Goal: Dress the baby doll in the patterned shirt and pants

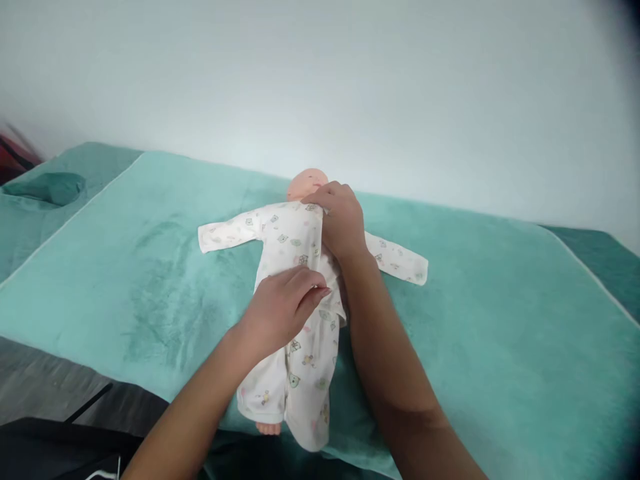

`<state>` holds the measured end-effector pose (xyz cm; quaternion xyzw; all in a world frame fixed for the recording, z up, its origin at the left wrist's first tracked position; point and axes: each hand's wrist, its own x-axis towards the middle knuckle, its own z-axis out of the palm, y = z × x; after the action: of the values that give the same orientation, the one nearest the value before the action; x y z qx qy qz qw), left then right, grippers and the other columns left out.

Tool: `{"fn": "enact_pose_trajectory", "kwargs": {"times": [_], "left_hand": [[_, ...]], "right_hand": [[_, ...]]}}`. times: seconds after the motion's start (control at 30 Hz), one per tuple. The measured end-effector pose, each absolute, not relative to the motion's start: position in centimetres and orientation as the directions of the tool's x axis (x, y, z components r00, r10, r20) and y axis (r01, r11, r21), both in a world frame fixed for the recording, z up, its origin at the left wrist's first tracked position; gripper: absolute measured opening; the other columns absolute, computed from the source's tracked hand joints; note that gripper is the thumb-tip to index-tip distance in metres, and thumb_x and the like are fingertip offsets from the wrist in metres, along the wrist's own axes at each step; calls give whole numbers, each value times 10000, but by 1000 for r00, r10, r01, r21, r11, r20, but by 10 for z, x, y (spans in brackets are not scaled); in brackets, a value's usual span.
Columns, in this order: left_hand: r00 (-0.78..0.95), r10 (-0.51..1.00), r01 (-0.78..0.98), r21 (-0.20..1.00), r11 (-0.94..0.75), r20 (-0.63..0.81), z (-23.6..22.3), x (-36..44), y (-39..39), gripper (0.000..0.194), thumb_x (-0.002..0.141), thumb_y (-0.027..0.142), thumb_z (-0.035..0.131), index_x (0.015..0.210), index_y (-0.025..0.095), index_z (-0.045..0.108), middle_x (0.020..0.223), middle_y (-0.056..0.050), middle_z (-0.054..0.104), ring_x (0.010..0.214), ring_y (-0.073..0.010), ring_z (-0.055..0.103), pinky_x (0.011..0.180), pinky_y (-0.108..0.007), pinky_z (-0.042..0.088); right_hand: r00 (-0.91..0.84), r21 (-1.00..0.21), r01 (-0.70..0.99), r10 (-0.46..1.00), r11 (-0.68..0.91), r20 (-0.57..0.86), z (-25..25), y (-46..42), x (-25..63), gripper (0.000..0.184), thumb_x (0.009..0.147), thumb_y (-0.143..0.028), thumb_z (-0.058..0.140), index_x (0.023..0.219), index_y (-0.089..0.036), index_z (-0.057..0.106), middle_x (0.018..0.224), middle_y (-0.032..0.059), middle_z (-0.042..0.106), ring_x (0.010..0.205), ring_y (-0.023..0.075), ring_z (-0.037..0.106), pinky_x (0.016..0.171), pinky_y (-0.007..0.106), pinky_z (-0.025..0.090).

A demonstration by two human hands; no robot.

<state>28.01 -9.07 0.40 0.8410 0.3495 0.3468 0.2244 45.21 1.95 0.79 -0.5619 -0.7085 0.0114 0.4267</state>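
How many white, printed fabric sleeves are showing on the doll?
2. One white, printed fabric sleeve extends toward the picture's left; the other sleeve extends toward its right, its upper part hidden behind the person's right hand and forearm.

A plain, softly lit, grey-white wall (320, 80) is rising behind a long, plush-covered teal table (500, 320), while grey, streaked flooring (40, 377) is showing below the table's front edge at the lower left of view.
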Motion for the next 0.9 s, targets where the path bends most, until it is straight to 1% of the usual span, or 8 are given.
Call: {"fn": "enact_pose_trajectory", "kwargs": {"times": [0.13, 0.2, 0.3, 0.4, 0.53, 0.63, 0.77, 0.9], "left_hand": [[676, 695, 524, 504, -686, 243, 2, 275, -96, 226, 1061, 316, 425, 986, 215, 613, 906, -8, 703, 805, -172, 657, 687, -307, 439], [688, 700, 512, 555, -655, 191, 10, 271, -94, 251, 1063, 344, 417, 1070, 232, 642, 934, -10, 728, 821, -179, 677, 697, -309, 456], [451, 855, 506, 716, -481, 256, 22, 265, -69, 303, 1063, 363, 396, 1114, 261, 676, 913, 0, 749, 807, -164, 685, 740, -297, 495], [121, 936, 565, 752, -340, 332, 25, 268, -20, 245, 1004, 329, 492, 1054, 234, 712, 936, -21, 755, 854, -184, 678, 819, -321, 507], [200, 935, 624, 698, -351, 292, 18, 293, 41, 196, 929, 268, 568, 950, 211, 754, 979, -57, 753, 907, -222, 654, 838, -348, 479], [238, 933, 629, 689, -359, 269, 10, 313, 60, 175, 918, 308, 610, 883, 227, 761, 912, -61, 718, 867, -232, 623, 770, -343, 445], [197, 924, 556, 739, -382, 329, 0, 319, 62, 115, 908, 299, 645, 877, 246, 742, 888, -34, 662, 782, -190, 589, 721, -314, 423], [223, 912, 476, 778, -409, 343, -4, 314, 61, 111, 896, 191, 610, 905, 228, 715, 953, -27, 694, 858, -182, 615, 780, -319, 448]], "right_hand": [[138, -636, 736, 869, 231, 475, 13, 17, 457, 94, 919, -241, 521, 910, -235, 614, 1008, 61, 660, 883, 208, 579, 792, 363, 472], [195, -690, 715, 916, 113, 351, 14, 16, 458, 108, 901, -338, 591, 899, -232, 565, 953, 49, 652, 801, 195, 561, 747, 352, 455], [221, -679, 734, 949, -12, 223, 15, 16, 457, 289, 846, -458, 672, 805, -240, 485, 847, 36, 623, 758, 199, 534, 723, 351, 430], [255, -648, 758, 950, -82, 178, 15, 18, 456, 313, 819, -466, 679, 785, -246, 459, 830, 41, 612, 726, 202, 518, 692, 352, 413], [241, -650, 758, 949, -55, 201, 12, 23, 461, 208, 827, -353, 606, 689, -239, 501, 734, 31, 616, 660, 184, 482, 652, 336, 376], [250, -737, 676, 942, -4, 224, 9, 27, 466, 185, 804, -275, 582, 625, -227, 567, 671, 16, 635, 650, 175, 490, 649, 328, 375], [353, -900, 433, 912, 38, 208, 9, 28, 461, 171, 810, -319, 595, 736, -208, 702, 726, 10, 693, 690, 179, 564, 669, 316, 435], [374, -942, 322, 901, 95, 219, 10, 28, 451, 172, 810, -338, 620, 795, -210, 732, 820, 19, 729, 770, 183, 617, 725, 308, 489]]}}
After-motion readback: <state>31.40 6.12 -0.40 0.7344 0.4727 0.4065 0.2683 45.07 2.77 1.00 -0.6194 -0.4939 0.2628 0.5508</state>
